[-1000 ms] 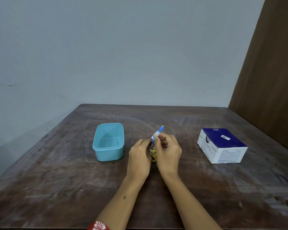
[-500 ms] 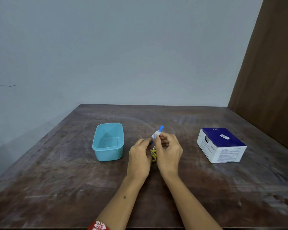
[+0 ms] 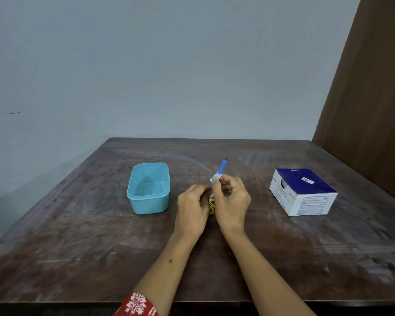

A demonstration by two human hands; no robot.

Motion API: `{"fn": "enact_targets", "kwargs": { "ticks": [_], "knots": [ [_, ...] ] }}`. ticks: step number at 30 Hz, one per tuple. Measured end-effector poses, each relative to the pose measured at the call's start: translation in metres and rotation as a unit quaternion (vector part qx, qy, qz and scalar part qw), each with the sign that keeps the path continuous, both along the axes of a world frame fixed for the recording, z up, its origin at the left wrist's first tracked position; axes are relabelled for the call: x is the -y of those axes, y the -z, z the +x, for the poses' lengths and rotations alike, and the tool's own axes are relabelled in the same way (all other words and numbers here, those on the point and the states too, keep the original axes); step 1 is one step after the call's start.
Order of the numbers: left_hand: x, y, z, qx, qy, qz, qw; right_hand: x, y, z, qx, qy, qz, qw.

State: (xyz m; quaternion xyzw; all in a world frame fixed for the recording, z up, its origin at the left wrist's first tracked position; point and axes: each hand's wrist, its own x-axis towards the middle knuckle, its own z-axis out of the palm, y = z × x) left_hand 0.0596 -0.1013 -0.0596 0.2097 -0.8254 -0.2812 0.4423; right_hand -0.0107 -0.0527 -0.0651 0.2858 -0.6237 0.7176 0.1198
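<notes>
My right hand (image 3: pixel 232 201) pinches a small white paper packet (image 3: pixel 214 179) above the middle of the table. A slim blue plastic piece (image 3: pixel 221 168) sticks up out of the packet, tilted slightly right. My left hand (image 3: pixel 192 207) is close beside it with its fingers curled toward the right hand. What its fingertips hold is hidden. A small yellow thing (image 3: pixel 212 204) shows between the two hands; which hand has it I cannot tell.
A light blue plastic tub (image 3: pixel 149 197) stands open to the left of my hands. To the right sits a white box with a dark blue top (image 3: pixel 303 192). The dark wooden table (image 3: pixel 78 236) meets a brown panel (image 3: pixel 369 99) at its right.
The blue piece now stands further out of the white packet and more upright. My left fingertips have drawn slightly away from the packet.
</notes>
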Motion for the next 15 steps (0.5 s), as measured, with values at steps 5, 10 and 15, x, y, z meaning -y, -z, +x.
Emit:
{"fn": "enact_targets", "kwargs": {
  "ticks": [5, 10, 15],
  "knots": [
    [0.0007, 0.0008, 0.0000, -0.022, -0.023, 0.006, 0.999, 0.0030, 0.0050, -0.0016, -0.001, -0.022, 0.047, 0.999],
    [0.0016, 0.0017, -0.0015, 0.001, -0.008, 0.004, 1.000, 0.0009, 0.0022, -0.0009, -0.005, -0.002, 0.023, 1.000],
    [0.0015, 0.0034, -0.0017, 0.022, 0.006, -0.002, 1.000, -0.0016, -0.0024, 0.0005, 0.019, 0.004, -0.002, 1.000]
  ]
}}
